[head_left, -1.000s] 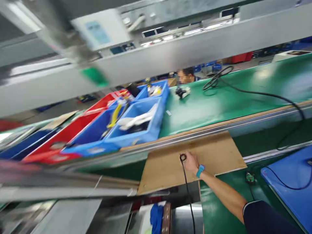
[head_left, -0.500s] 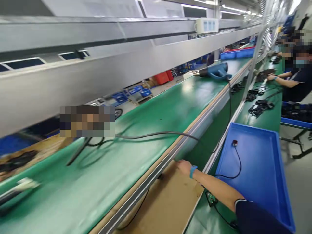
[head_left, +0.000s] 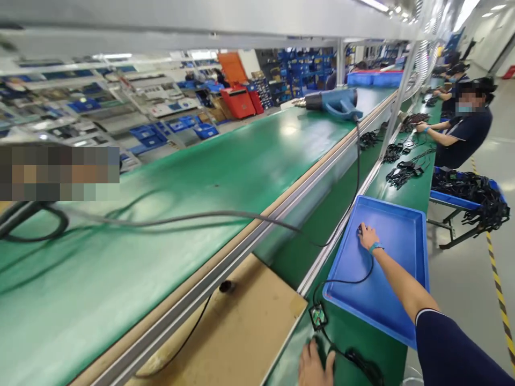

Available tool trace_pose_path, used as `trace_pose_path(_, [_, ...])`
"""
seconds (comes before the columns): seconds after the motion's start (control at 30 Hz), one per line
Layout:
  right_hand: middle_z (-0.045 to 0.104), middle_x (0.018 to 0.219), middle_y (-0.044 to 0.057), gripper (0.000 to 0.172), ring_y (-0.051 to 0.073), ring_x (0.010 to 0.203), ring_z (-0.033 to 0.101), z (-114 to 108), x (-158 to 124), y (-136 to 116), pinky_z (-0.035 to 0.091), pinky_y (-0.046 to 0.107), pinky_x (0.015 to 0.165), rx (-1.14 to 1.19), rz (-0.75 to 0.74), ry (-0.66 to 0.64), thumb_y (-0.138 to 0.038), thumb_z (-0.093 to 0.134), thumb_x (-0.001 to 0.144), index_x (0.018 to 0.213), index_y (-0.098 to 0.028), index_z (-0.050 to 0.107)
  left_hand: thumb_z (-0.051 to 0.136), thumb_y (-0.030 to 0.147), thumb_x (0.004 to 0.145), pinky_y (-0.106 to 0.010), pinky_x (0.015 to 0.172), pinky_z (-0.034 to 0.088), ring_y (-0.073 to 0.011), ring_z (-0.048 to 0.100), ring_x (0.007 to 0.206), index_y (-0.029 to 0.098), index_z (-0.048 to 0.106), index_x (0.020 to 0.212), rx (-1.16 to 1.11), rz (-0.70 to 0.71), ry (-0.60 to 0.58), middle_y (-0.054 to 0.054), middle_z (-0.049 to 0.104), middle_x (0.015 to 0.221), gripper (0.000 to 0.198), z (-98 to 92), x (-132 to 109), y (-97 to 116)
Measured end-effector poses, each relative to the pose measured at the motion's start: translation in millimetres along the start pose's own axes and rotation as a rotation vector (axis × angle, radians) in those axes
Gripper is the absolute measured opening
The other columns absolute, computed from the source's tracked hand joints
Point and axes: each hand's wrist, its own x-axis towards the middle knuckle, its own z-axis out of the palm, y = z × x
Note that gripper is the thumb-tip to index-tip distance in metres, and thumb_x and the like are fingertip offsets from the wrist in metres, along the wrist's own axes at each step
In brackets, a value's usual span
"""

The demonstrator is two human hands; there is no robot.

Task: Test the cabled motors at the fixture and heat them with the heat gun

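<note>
Brown flat board (head_left: 257,327): black round cable end (head_left: 226,287) lay at its far-left edge, let go.
Left hand (head_left: 315,367): had entered, fingers spread near green circuit board (head_left: 318,316).
Right hand (head_left: 368,237): had crossed into blue plastic tray (head_left: 398,236), pinching small dark connector (head_left: 360,229); work had shifted there.

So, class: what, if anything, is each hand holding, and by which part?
The right hand appears to pinch the black cable by its end connector; the left hand shows no visible hold.

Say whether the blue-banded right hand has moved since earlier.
Yes: rightward; the right hand went from the flat tan board to the shallow blue plastic tray.
</note>
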Motion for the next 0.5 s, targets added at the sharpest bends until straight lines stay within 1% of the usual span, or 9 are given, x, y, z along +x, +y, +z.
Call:
trace_pose_path(0.07, [0.06, 0.112, 0.023, 0.036, 0.019, 0.095, 0.058, 5, -8, 3, 0.038, 0.032, 0.078, -0.019, 0.003, -0.053, -0.028, 0.052, 0.1, 0.128, -0.006, 0.053, 0.056, 0.031, 0.09, -0.042, 0.104, 0.048, -0.0321, 0.058, 0.125, 0.015, 0.06, 0.129, 0.03, -0.015, -0.151, -0.019, 0.061, 0.131, 0.042, 24.7, -9, 16])
trace_pose_path(0.1, [0.061, 0.109, 0.022, 0.035, 0.018, 0.09, 0.06, 7, -14, 4, 0.039, 0.031, 0.076, -0.027, 0.005, -0.075, -0.028, 0.054, 0.099, 0.125, -0.006, 0.054, 0.051, 0.025, 0.092, -0.041, 0.103, 0.047, -0.0322, 0.057, 0.126, 0.013, 0.059, 0.129, 0.043, -0.032, -0.21, -0.02, 0.06, 0.131, 0.04, 32.8, -12, 21])
trace_pose_path(0.17, [0.064, 0.101, 0.018, 0.036, 0.018, 0.079, 0.061, 7, -28, 2, 0.042, 0.029, 0.071, 0.047, 0.023, -0.102, -0.032, 0.06, 0.095, 0.121, -0.007, 0.055, 0.038, 0.011, 0.092, -0.039, 0.1, 0.046, -0.0304, 0.058, 0.123, 0.013, 0.061, 0.123, 0.054, -0.073, -0.275, -0.018, 0.062, 0.127, 0.039, 40.7, -17, 26])
trace_pose_path(0.2, [0.065, 0.094, 0.014, 0.04, 0.017, 0.073, 0.06, 3, -37, 0, 0.043, 0.028, 0.067, 0.149, 0.035, -0.105, -0.035, 0.062, 0.093, 0.121, -0.009, 0.054, 0.033, 0.006, 0.091, -0.038, 0.099, 0.046, -0.0294, 0.058, 0.121, 0.013, 0.063, 0.119, 0.044, -0.084, -0.283, -0.017, 0.063, 0.124, 0.041, 41.4, -18, 26])
trace_pose_path(0.27, [0.063, 0.082, 0.006, 0.053, 0.014, 0.057, 0.055, -13, -60, -9, 0.041, 0.027, 0.055, 0.466, 0.052, -0.103, -0.049, 0.061, 0.09, 0.126, -0.012, 0.05, 0.029, 0.003, 0.091, -0.037, 0.098, 0.045, -0.028, 0.059, 0.116, 0.012, 0.065, 0.111, -0.009, -0.112, -0.262, -0.016, 0.064, 0.119, 0.042, 39.1, -23, 20])
trace_pose_path(0.33, [0.057, 0.072, 0.0, 0.066, 0.011, 0.044, 0.043, -43, -87, -21, 0.033, 0.025, 0.043, 0.771, 0.007, -0.135, -0.062, 0.058, 0.087, 0.132, -0.017, 0.044, 0.029, 0.006, 0.093, -0.035, 0.096, 0.045, -0.0256, 0.061, 0.111, 0.013, 0.064, 0.105, -0.126, -0.132, -0.192, -0.014, 0.064, 0.112, 0.038, 35.2, -28, 13])
trace_pose_path(0.4, [0.053, 0.067, -0.001, 0.07, 0.008, 0.038, 0.03, -87, -115, -31, 0.024, 0.023, 0.039, 0.925, -0.098, -0.226, -0.069, 0.058, 0.085, 0.135, -0.022, 0.043, 0.032, 0.012, 0.095, -0.035, 0.098, 0.045, -0.0242, 0.06, 0.108, 0.015, 0.063, 0.105, -0.277, -0.147, -0.086, -0.013, 0.063, 0.109, 0.033, 30.6, -31, 9])
trace_pose_path(0.47, [0.058, 0.074, 0.006, 0.068, 0.005, 0.037, 0.024, -135, -139, -38, 0.022, 0.024, 0.038, 0.937, -0.234, -0.314, -0.074, 0.051, 0.086, 0.135, -0.027, 0.046, 0.036, 0.019, 0.094, -0.037, 0.104, 0.044, -0.0253, 0.058, 0.113, 0.015, 0.06, 0.113, -0.461, -0.142, 0.01, -0.014, 0.062, 0.113, 0.031, 24.1, -30, 13])
trace_pose_path(0.5, [0.06, 0.081, 0.011, 0.067, 0.004, 0.037, 0.026, -157, -148, -40, 0.023, 0.024, 0.037, 0.879, -0.306, -0.314, -0.076, 0.043, 0.089, 0.136, -0.029, 0.047, 0.039, 0.023, 0.094, -0.039, 0.108, 0.042, -0.0263, 0.056, 0.117, 0.015, 0.059, 0.117, -0.589, -0.159, 0.032, -0.014, 0.061, 0.117, 0.032, 19.6, -27, 17])
